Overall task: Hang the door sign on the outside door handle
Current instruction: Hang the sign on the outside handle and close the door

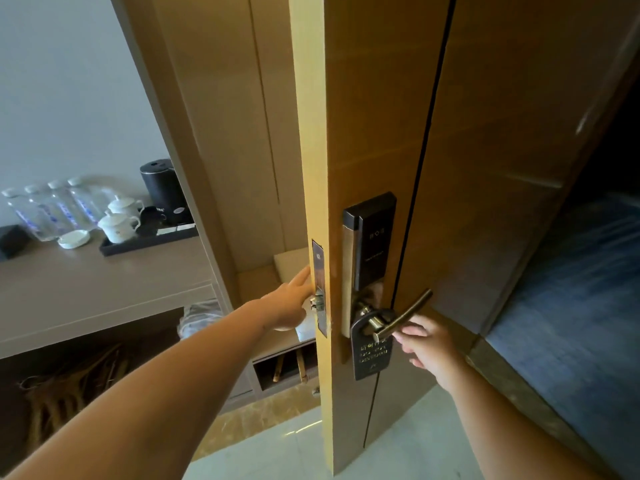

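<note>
Sign (371, 355) hangs on handle (403, 317), right hand (427, 344) beside it.

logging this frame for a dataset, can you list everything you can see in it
door: 1, brown wood, open, edge toward camera
door handle: 1, brass lever, outside face
door sign: 1, dark, hanging on the handle
lock panel: 1, black, above the handle
water bottles: 4, clear, on the counter at left
lidded cups: 2, white, by the tray
kettle: 1, black, on the tray
tray: 1, dark, on the counter
carpet: blue, right
left hand: at the door edge
right hand: under the handle, by the sign
</note>
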The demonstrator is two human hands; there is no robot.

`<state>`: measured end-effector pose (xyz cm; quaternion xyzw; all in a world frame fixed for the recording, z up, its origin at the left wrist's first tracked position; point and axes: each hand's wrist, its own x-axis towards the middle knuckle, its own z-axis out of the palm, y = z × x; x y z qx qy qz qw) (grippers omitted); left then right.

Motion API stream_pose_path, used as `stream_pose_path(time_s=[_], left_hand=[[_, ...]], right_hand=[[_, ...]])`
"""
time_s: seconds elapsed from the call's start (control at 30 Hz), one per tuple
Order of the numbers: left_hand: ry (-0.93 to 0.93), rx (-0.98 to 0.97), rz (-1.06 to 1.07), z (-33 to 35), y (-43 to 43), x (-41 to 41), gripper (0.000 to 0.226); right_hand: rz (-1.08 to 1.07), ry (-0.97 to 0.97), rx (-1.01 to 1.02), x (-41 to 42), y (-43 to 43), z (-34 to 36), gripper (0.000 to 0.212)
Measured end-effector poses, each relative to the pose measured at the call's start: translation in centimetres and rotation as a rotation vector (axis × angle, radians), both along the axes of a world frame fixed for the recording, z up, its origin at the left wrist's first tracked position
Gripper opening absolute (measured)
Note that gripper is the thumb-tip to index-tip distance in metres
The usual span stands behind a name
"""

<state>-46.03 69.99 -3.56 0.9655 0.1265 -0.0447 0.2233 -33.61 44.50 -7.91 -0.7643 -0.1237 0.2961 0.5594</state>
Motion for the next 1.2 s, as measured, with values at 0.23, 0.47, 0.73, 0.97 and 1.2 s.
stream_pose_path(time_s=[0.23, 0.47, 0.73, 0.97, 1.2], left_hand=[[0.087, 0.185, -0.167, 0.9, -3.0, -0.9, 0.092], [0.040, 0.493, -0.457, 1.1, -6.6, -0.1, 0.087], [-0.110, 0.437, -0.724, 1.4, -13.5, 1.9, 0.087], [-0.143, 0.469, -0.875, 2.0, -21.1, 4.4, 0.081], [-0.086, 0.646, -1.024, 3.8, -30.2, 8.8, 0.049]], right_hand=[[-0.260, 0.009, 0.006, -3.3, -3.3, 0.6, 0.024], [-0.483, 0.053, 0.038, -6.2, -6.7, 1.9, 0.028], [-0.750, 0.040, 0.001, -6.6, -14.5, 3.6, 0.027], [-0.807, -0.048, -0.050, -5.0, -21.2, 5.2, 0.014], [-0.860, -0.162, -0.206, -2.4, -28.8, 6.1, 0.035]])
